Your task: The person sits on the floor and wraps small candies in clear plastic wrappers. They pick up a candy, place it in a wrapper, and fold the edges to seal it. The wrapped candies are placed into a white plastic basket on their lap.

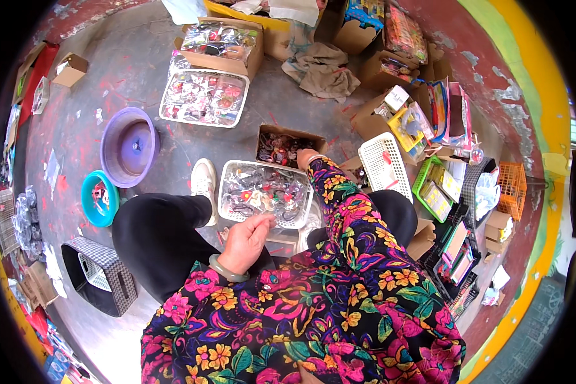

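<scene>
My left hand (244,245), with a pale bangle (229,271) at the wrist, hovers over the near edge of a white plastic basket (221,203). Its fingers are curled and pressed together; whatever may be between them is hidden. Small clear-wrapped items (262,191), dark, red and pale, fill the basket between my feet. My right hand (306,158) reaches past it to the right part of an open cardboard box (313,146). That box holds many small dark and reddish pieces (279,148). The right fingertips are down among them and cannot be made out.
A purple basin (131,144) and a teal basin (100,200) stand at left, near a checked bin (102,275). Another filled white basket (204,96) lies farther off beside a full carton (223,45). To the right are an upturned-looking white basket (385,166), a green basket (436,189) and black crates (451,256).
</scene>
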